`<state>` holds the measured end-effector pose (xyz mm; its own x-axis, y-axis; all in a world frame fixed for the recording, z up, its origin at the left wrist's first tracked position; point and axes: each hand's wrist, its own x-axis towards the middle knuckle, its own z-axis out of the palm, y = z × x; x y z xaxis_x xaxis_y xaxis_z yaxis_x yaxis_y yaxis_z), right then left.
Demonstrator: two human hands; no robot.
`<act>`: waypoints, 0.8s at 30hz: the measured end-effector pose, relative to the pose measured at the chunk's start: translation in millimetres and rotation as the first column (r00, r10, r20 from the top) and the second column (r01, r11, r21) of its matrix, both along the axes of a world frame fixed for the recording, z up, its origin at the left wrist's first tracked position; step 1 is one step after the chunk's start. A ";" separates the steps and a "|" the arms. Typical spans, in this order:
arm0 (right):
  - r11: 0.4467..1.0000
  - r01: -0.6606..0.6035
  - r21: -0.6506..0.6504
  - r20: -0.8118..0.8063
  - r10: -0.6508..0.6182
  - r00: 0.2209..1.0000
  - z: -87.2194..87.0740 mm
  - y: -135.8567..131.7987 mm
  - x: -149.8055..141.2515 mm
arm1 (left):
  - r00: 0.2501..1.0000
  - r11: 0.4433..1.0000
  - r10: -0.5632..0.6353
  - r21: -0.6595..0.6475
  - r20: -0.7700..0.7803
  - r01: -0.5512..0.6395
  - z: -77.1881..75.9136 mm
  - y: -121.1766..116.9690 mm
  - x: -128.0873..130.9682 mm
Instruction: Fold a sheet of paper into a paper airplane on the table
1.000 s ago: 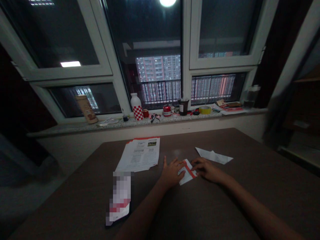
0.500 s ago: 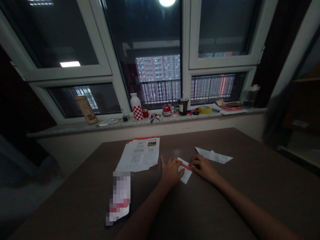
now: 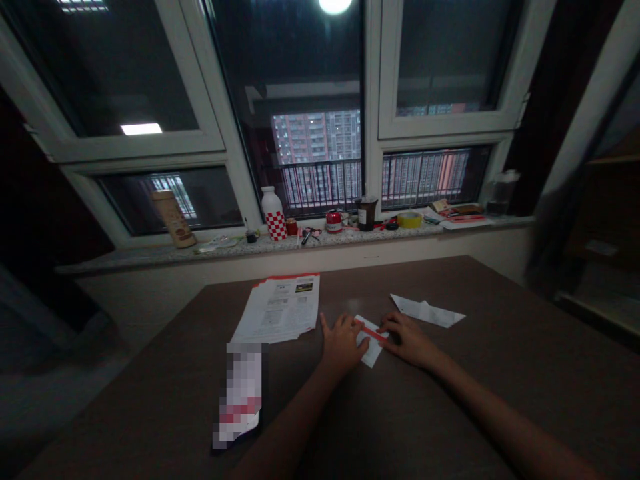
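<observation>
A small folded sheet of white paper (image 3: 371, 355) with a red stripe lies on the table between my two hands. My left hand (image 3: 344, 343) rests over its left side, with the fingers spread and the thumb on the paper, pressing it flat. At the right edge, my right hand (image 3: 406, 339) has its fingers bent and its thumb and fingertips together on the folded paper by the red stripe. Beyond my right hand lies a longer folded white paper strip (image 3: 434, 313), touched by neither hand.
A stack of printed sheets (image 3: 280, 310) lies left of my hands, with a phone (image 3: 241, 400), its screen blurred, nearer me. Along the windowsill stand a checkered bottle (image 3: 275, 217), a tan tumbler (image 3: 173, 219), a dark cup (image 3: 367, 215) and a yellow tape roll (image 3: 409, 220).
My right hand has shifted slightly at the paper's right edge, its thumb now lower and its fingers more apart. My left hand and the paper stay nearly in place.
</observation>
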<state>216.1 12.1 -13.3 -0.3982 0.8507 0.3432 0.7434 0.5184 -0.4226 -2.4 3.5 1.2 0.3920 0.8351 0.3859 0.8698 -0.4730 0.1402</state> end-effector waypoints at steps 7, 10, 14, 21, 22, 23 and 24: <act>1.000 -0.005 -0.019 0.015 0.005 1.000 3.9 -8.6 -3.5 | 1.000 1.000 0.005 0.002 -0.002 -0.005 -0.3 -0.9 0.1; 0.998 0.028 -0.057 0.050 -0.025 0.998 5.9 -15.5 -8.8 | 1.000 1.000 0.020 -0.012 0.001 -0.020 -0.4 -1.4 0.2; 0.996 0.069 -0.059 0.093 -0.063 0.994 5.1 -23.6 -15.2 | 1.000 0.999 0.025 -0.024 0.010 -0.024 -0.9 -1.4 0.2; 0.994 0.083 -0.069 0.074 -0.078 0.994 5.6 -23.0 -15.5 | 1.000 0.999 0.027 -0.025 0.005 -0.027 -1.6 -1.6 0.0; 0.994 0.095 -0.059 0.075 -0.090 0.993 5.5 -22.4 -15.8 | 1.000 0.999 0.029 -0.027 0.005 -0.029 -1.4 -1.8 0.0; 0.993 0.105 -0.049 0.079 -0.101 0.992 5.2 -22.0 -16.4 | 0.999 0.999 0.031 -0.028 0.005 -0.031 -1.3 -1.9 -0.1; 0.993 0.113 -0.042 0.086 -0.109 0.990 4.7 -21.8 -17.0 | 0.999 0.999 0.032 -0.027 0.005 -0.032 -1.0 -1.9 -0.2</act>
<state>199.1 -9.7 -8.6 -0.3263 0.9053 0.2718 0.8288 0.4123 -0.3783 -2.6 1.6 0.1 0.3631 0.8573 0.3650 0.8835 -0.4412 0.1572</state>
